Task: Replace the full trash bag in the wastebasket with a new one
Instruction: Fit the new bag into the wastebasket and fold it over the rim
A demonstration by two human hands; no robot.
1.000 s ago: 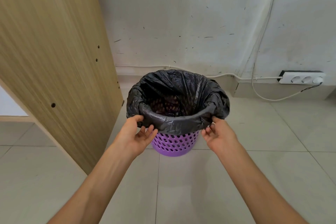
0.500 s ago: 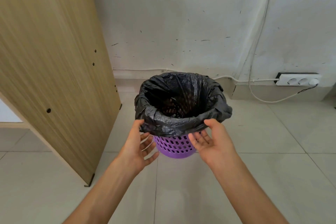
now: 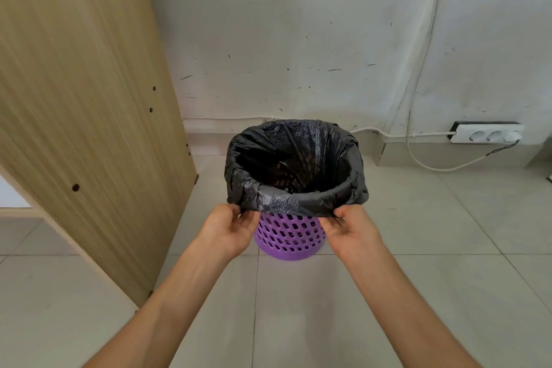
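Along the floor's [image 3: 418, 248] far edge, at the foot of a scuffed white wall [image 3: 298, 24], listed by size:

- One panel [image 3: 83, 98], wood-grain, upright at the floor's left edge, just beside the basket.
- One basket [image 3: 288, 236], purple, perforated, upright near the wall, between panel and strip.
- One bag [image 3: 292, 203], black, seated in the basket, mouth open, cuff folded down over the rim. Contents dark, not legible.
- One strip [image 3: 490, 134], white, three sockets, at the wall on the right, well apart from the basket. Its cable [image 3: 442, 169] loops onto the floor.
- Two hands: left hand [image 3: 228, 231] pinches the cuff's lower hem at the near left, thumb on top; right hand [image 3: 351, 231] pinches the same hem at the near right, likewise.

Progress: early. The old bag is still seated and the cuff is still over the rim wherever it shows; only the grip is made. Left to do, by judgement: peel the cuff up, gather and lift the bag out, then fit a new one. No new bag is in view.

Change: half a second earlier both hands lay palm-up and loose under the cuff, closer together. Now they are spread apart and closed on the hem. The basket stands in the same spot.
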